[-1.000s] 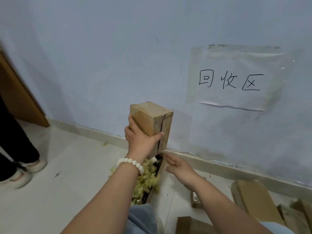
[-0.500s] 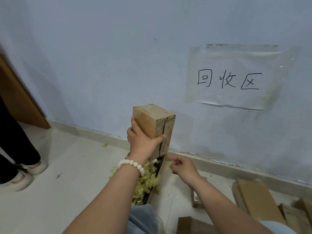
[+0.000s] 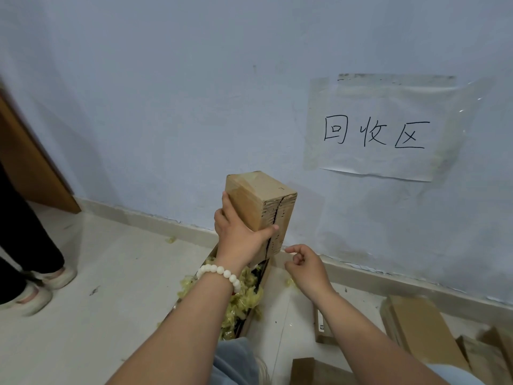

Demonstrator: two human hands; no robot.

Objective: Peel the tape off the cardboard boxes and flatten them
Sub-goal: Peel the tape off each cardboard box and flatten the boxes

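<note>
— So, what's different about the cardboard box point(image 3: 258, 201) from a second ago?

— Very little. It stays upright at 12 o'clock, raised in front of the wall point(image 3: 166, 107), with the left hand point(image 3: 238, 240) clamped round its lower half, thumb across the split seam. The right hand point(image 3: 305, 269) is what changed. It lay open under the box's bottom end, and now it has drawn off toward 4 o'clock with its fingers point(image 3: 288, 249) curled in and the thumb near the forefinger.

— Pulling tape, then?

— Probably a clear strip, though I can't make one out between the fingertips. The box still has glossy tape on top, so flattening comes later.

— And around it?

— Yellowish tape scraps point(image 3: 244, 293) lie heaped at 6 o'clock, flattened boxes point(image 3: 422, 329) at 4 o'clock, and a paper sign point(image 3: 374, 129) is on the wall at 2.
</note>
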